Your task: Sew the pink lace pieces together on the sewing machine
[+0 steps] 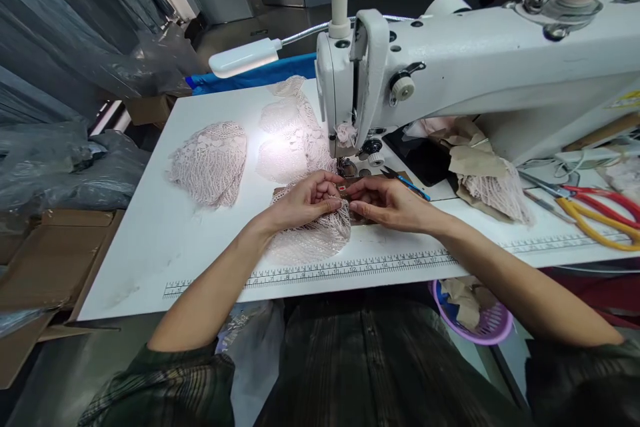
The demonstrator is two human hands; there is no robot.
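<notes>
My left hand (316, 199) is closed in a pinch on a piece of pale pink lace fabric (315, 240), which hangs in folds below the fingers onto the table. My right hand (383, 203) faces it, thumb and forefinger pinched at the fabric's right edge. Both hands are just in front of the needle area of a white sewing machine (475, 67). Blue-handled thread snips (411, 187) lie behind my right hand. More pink lace (287, 133) is spread behind my left hand under the lamp's light.
A stack of lace pieces (213, 163) lies at the table's left. A lamp (245, 58) reaches over the back. To the right are fabric scraps (480, 170) and scissors with red and yellow handles (600, 213). A ruler strip (320, 272) runs along the front edge; a purple basket (493, 327) is below.
</notes>
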